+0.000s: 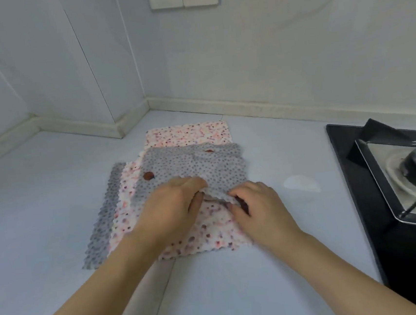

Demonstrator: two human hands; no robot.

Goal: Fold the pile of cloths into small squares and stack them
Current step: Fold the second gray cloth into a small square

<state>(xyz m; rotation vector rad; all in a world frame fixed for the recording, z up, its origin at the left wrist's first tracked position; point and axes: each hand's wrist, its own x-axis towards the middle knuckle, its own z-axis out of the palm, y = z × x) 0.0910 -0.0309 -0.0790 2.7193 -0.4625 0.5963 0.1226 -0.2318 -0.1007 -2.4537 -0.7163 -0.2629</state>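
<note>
Top cloth: grey dotted cloth [192,169] lies on the pile, near edge lifted.
Left hand [173,206]: pinches that lifted edge.
Right hand [254,203]: fingers curled on the same edge, apparently gripping it; the view is blurred.
Pile: pink floral cloth [209,231] beneath, on the pale counter [40,198].
Far cloth: another floral cloth [187,134] behind.
Right side: black stove [375,217].

left hand [173,206]: palm down, fingers pinched | right hand [254,203]: palm down, fingers curled, pinching
</note>
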